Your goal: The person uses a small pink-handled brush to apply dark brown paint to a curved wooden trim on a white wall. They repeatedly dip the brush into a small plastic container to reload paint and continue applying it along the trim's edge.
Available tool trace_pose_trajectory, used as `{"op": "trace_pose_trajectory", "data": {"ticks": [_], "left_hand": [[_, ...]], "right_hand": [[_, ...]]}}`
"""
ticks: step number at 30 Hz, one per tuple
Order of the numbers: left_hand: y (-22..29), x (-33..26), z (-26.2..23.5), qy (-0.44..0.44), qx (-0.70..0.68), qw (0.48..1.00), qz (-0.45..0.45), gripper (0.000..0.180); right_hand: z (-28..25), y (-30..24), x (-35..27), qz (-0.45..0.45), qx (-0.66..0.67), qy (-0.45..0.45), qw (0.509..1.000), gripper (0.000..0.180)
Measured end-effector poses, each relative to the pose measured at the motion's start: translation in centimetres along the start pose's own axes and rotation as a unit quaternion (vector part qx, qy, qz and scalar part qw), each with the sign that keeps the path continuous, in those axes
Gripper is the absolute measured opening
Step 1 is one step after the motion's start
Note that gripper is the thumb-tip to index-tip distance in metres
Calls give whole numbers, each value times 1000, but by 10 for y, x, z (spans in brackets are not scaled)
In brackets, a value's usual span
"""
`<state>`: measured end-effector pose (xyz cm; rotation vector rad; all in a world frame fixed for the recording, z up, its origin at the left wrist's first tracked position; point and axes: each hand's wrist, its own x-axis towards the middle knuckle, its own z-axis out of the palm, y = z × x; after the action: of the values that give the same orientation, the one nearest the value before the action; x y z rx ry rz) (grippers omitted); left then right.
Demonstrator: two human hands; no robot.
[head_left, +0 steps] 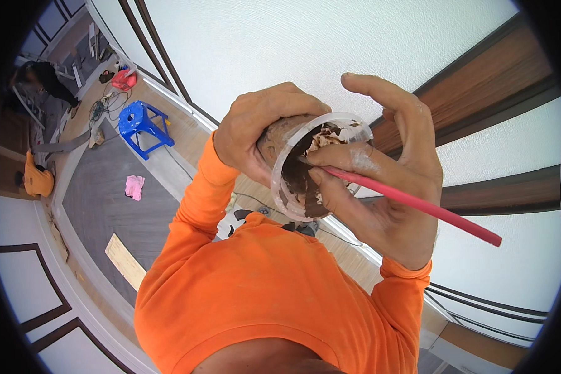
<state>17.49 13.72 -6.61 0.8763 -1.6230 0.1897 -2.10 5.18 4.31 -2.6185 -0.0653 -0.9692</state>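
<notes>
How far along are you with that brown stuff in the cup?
Done: the clear plastic cup is already smeared with brown paste inside. In hand: the left hand grips the cup, and the right hand works a red-handled tool into it. Left: a paste lump remains; nearby wood trim shows no fresh paste.

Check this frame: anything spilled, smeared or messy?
Yes. The clear plastic cup in the left hand is smeared brown inside, and the right hand, holding a red-handled brush, has pale smudges on its fingers.

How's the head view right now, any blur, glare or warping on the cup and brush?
Head view: cup and red brush handle are sharp, evenly lit, no glare; the fisheye bends the brown wall trim near the rim, and the corners are black.
</notes>
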Motion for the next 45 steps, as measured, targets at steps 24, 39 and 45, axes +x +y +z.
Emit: {"op": "trace_pose_trajectory", "data": {"ticks": [24, 39, 45], "left_hand": [[0, 22, -12, -58, 25, 998, 14, 82], [-9, 13, 5, -41, -82, 995, -33, 90], [-9, 11, 14, -32, -96, 992, -77, 88]], "right_hand": [[-5, 3, 5, 9, -19, -4, 1000, 22], [-11, 16, -10, 106, 104, 86, 985, 20], [3, 17, -13, 111, 98, 100, 984, 24]]}}
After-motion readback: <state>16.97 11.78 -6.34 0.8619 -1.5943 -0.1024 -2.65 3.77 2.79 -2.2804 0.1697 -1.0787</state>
